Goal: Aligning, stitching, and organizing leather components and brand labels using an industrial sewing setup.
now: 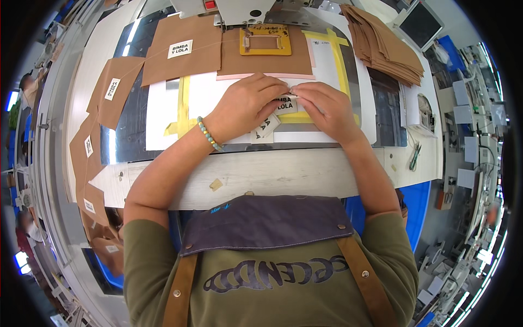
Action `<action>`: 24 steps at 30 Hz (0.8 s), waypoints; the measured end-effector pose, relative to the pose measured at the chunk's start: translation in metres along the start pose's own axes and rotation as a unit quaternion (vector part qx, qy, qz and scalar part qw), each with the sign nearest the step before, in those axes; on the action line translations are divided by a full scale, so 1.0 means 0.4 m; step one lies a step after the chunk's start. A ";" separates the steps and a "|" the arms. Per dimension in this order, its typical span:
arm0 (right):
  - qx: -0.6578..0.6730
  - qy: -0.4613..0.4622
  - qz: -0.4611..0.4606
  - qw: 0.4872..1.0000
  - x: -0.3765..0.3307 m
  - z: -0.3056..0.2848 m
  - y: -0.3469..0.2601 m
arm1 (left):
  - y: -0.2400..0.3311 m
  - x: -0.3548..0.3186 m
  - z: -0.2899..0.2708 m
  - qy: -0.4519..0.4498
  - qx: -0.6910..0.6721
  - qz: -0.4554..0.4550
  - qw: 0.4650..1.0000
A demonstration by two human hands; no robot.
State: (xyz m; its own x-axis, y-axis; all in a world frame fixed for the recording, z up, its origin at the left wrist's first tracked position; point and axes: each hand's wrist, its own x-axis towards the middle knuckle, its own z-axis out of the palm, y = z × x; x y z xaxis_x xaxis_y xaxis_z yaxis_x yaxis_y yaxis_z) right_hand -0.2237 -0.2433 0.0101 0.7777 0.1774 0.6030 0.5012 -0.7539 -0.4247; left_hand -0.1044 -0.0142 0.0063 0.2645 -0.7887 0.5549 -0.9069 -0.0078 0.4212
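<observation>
Grip: From my remote post, I see the left hand (pixel 248 102) and right hand (pixel 328 108) meeting fingertip to fingertip, thumbs and forefingers pinched on a small white label (pixel 286 106).
Held label: In front of the person's chest, over a white sheet (pixel 160 122); the fingers block my view of its upper part.
Loose labels: More white labels (pixel 266 128) overlap just under the left hand.
Bracelet: Beads (pixel 209 134) circle the left wrist.
Beyond the fingertips: A pink-edged brown panel (pixel 231 62) carries a slotted yellow template (pixel 266 53).
Obstacle: A white machine head (pixel 248 10) with a red switch (pixel 210 4) looms at the template's far side.
Tape: Yellow strips (pixel 183 101) flank the hands.
To the left: A labelled panel (pixel 163 60) and, joined by thread, a chain of brown panels (pixel 126 76) trailing down past the table (pixel 305 170).
To the right: A brown stack (pixel 381 46), a dark screen (pixel 419 24), and green-handled snips (pixel 415 158).
Near edge: A tan scrap (pixel 216 185).
</observation>
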 end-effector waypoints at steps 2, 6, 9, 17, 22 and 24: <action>0.015 -0.019 0.010 1.000 0.000 -0.006 -0.001 | -0.006 -0.001 0.001 0.038 0.001 0.002 0.999; 0.118 0.012 0.080 0.990 0.019 -0.016 -0.007 | 0.012 0.010 -0.024 0.093 0.031 -0.003 0.995; 0.378 0.062 0.259 0.887 0.026 -0.010 -0.014 | 0.010 0.011 -0.024 0.150 0.077 0.049 0.984; 0.363 -0.107 0.372 0.847 0.122 -0.041 0.020 | 0.033 0.005 -0.008 0.138 -0.039 -0.069 0.987; 0.146 -0.173 0.328 0.917 0.247 -0.041 0.108 | 0.039 0.007 -0.008 0.104 -0.284 -0.330 0.894; 0.145 -0.156 0.271 0.939 0.272 -0.003 0.201 | 0.028 0.001 -0.018 0.053 -0.314 -0.362 0.876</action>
State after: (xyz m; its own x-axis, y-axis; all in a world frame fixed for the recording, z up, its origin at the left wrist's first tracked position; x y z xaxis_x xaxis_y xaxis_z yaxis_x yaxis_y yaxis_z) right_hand -0.0992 -0.2855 0.0423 0.9989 0.0289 0.0374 0.0472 -0.5918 -0.8047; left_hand -0.1120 -0.0100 0.0165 0.7552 -0.6549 0.0293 -0.1393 -0.1166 0.9834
